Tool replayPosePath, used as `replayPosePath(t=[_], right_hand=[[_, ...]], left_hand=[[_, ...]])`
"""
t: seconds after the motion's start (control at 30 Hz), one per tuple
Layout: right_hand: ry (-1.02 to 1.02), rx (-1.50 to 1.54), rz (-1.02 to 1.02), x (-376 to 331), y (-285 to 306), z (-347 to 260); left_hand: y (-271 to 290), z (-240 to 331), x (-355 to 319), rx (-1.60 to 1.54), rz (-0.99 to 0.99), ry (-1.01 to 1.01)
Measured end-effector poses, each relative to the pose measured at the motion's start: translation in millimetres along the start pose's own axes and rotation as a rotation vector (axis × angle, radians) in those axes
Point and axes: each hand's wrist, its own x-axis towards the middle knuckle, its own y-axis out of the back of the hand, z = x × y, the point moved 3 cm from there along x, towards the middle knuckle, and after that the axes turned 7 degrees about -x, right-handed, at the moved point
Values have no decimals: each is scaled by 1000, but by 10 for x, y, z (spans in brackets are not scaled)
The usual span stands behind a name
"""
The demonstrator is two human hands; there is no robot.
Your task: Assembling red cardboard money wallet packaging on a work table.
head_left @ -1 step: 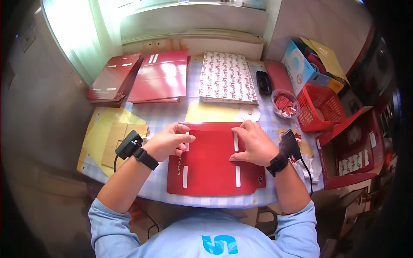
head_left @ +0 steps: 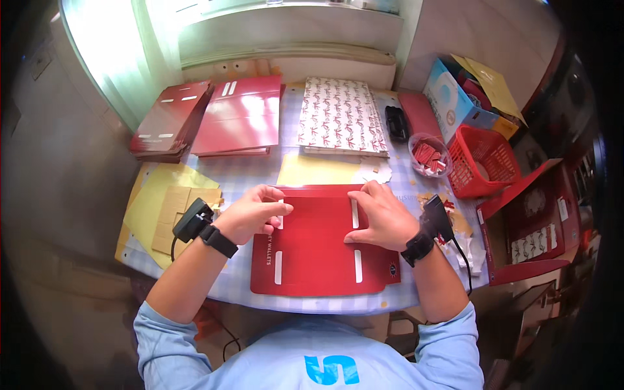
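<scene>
From where I stand, the flat, glossy red cardboard sheet (head_left: 318,250) at the frame's lower centre seems light, stiffish and slick, best held by its side edges, the right hand's (head_left: 389,220) fingers wide apart, the left hand's (head_left: 255,212) curled, any pinch unclear.

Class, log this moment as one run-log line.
left hand: at upper left strip | right hand: spread at upper right strip | red card: lying flat | tub: holds red pieces
</scene>
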Motion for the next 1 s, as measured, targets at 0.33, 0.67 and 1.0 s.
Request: replayPosePath(t=[0.33, 0.67, 1.0], right_hand=[[23, 128, 92, 76, -7, -102], [238, -262, 308, -43, -119, -519], [370, -589, 167, -397, -347, -880]], left_hand=[[-166, 109, -120, 551, -83, -579], [-581, -41, -335, 1561, 121, -1176], [-617, -430, -662, 1635, 46, -1018]])
